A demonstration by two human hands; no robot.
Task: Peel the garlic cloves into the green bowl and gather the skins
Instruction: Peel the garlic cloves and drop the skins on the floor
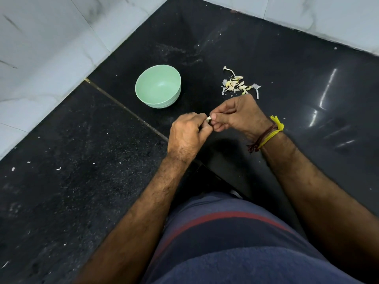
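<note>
Hands: left hand [189, 133] and right hand [235, 115] pinch one garlic clove [208, 118]
Bowl: green bowl [158, 86] empty
Skins: pile of skins [238, 85] right of bowl

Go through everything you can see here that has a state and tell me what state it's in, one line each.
Green bowl: upright on the black counter, looks empty.
Garlic clove: pinched between both hands, mostly hidden.
Left hand: fingers closed on the clove.
Right hand: fingers closed on the clove.
Pile of garlic cloves and skins: loose on the counter, right of the bowl.
Wrist threads: tied round the right wrist.
</note>
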